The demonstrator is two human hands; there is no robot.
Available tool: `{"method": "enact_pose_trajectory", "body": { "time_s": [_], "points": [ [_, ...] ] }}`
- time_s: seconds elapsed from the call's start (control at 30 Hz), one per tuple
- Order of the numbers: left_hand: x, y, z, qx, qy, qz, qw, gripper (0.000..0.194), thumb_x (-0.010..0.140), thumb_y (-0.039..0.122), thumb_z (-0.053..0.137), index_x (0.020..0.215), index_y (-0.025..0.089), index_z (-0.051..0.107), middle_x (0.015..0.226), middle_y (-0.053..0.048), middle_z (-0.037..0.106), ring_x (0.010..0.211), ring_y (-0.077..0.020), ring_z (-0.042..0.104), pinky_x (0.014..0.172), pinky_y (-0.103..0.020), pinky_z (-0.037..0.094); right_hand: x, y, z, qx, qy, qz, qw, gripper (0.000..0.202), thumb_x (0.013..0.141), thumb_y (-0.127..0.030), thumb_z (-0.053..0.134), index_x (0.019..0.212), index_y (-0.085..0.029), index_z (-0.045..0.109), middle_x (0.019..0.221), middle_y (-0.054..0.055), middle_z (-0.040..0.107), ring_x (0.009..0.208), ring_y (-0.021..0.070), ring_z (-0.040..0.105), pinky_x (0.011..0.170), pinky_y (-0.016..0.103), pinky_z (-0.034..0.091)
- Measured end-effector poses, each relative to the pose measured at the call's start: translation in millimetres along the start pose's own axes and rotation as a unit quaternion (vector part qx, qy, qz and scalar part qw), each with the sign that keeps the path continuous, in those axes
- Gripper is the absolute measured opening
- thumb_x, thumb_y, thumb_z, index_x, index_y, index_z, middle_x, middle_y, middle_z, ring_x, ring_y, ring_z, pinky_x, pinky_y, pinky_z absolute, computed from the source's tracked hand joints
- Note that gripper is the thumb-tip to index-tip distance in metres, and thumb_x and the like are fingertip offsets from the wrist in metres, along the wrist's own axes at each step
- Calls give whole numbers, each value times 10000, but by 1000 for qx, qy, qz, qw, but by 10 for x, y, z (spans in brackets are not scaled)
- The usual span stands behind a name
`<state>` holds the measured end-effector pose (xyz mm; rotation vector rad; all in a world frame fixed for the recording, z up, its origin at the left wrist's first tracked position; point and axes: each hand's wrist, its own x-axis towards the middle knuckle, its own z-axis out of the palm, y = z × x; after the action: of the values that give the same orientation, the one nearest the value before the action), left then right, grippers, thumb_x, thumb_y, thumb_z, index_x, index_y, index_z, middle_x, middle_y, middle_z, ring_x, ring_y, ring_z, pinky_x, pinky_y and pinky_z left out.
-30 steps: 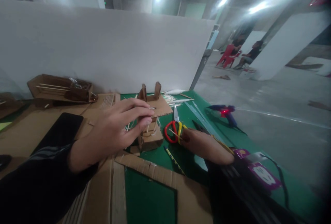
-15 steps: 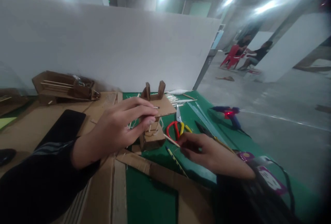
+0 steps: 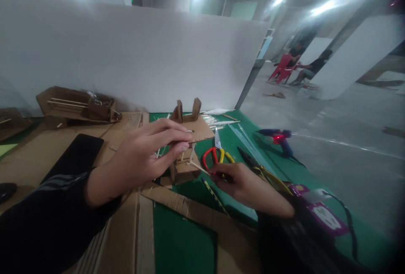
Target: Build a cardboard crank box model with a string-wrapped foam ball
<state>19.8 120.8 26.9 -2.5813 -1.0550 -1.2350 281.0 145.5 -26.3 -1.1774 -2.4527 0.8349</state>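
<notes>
My left hand (image 3: 144, 155) is closed in a pinch at the front edge of a cardboard platform (image 3: 204, 128) with two upright cardboard pieces on it. What lies between those fingertips is too small to make out. Between thumb and fingers, my right hand (image 3: 238, 183) grips a thin wooden stick (image 3: 200, 168). The stick's far end reaches over a small cardboard box (image 3: 186, 176) below the platform, close to a pale string-like loop (image 3: 193, 152). Red-and-yellow-handled scissors (image 3: 215, 155) lie just behind my right hand.
On the green tabletop (image 3: 183, 240) are a patterned pen (image 3: 215, 196), black-nosed pliers (image 3: 248, 158), a glue gun (image 3: 280, 138) and a purple power socket (image 3: 327, 217). A cardboard model (image 3: 76, 107) stands at back left, near a black slab (image 3: 76, 155). A white panel (image 3: 133, 54) rises behind.
My right hand has moved left and slightly up, bringing the stick's tip over the small cardboard box by the string. My left hand has stayed almost still.
</notes>
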Motion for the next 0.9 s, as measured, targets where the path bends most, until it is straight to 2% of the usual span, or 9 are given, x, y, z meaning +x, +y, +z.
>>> {"method": "enact_pose_trajectory", "body": {
  "time_s": [0.13, 0.33, 0.6, 0.77, 0.9],
  "points": [
    [2, -2, 5, -3, 1, 2, 1000, 168, 896, 174, 602, 1053, 189, 660, 1069, -54, 695, 1010, -169, 649, 904, -311, 532, 19, -14, 12, -32, 18, 8, 999, 230, 933, -325, 512, 905, -215, 712, 680, -8, 631, 590, 129, 499, 550, 229, 382],
    [-2, -15, 3, -5, 7, 5, 1000, 166, 892, 167, 609, 1047, 178, 668, 1058, -56, 697, 989, -159, 651, 886, -292, 532, 44, -63, -6, -76, 22, -3, 997, 251, 945, -302, 491, 943, -233, 732, 690, 7, 677, 555, 133, 532, 551, 237, 385],
    [2, -37, 13, -9, 12, 14, 1000, 171, 887, 176, 627, 1049, 162, 681, 1036, -61, 703, 988, -153, 650, 873, -267, 527, 155, -109, -148, -146, 11, -55, 988, 246, 942, -295, 486, 934, -212, 717, 876, 74, 727, 744, 176, 644, 686, 252, 441],
    [-5, -44, 9, -9, 13, 16, 1000, 172, 885, 178, 628, 1049, 171, 680, 1043, -59, 706, 986, -152, 653, 887, -269, 525, 147, -40, -93, -115, 30, -42, 992, 234, 955, -288, 474, 969, -220, 697, 920, 58, 717, 775, 172, 631, 690, 255, 439],
    [-13, -37, 6, -6, 15, 10, 1000, 168, 883, 171, 629, 1042, 161, 683, 1042, -63, 703, 982, -152, 653, 878, -270, 528, 122, 87, -67, -61, 50, -31, 996, 231, 951, -317, 484, 936, -210, 689, 812, 25, 691, 677, 141, 582, 585, 230, 403]
  ]
}}
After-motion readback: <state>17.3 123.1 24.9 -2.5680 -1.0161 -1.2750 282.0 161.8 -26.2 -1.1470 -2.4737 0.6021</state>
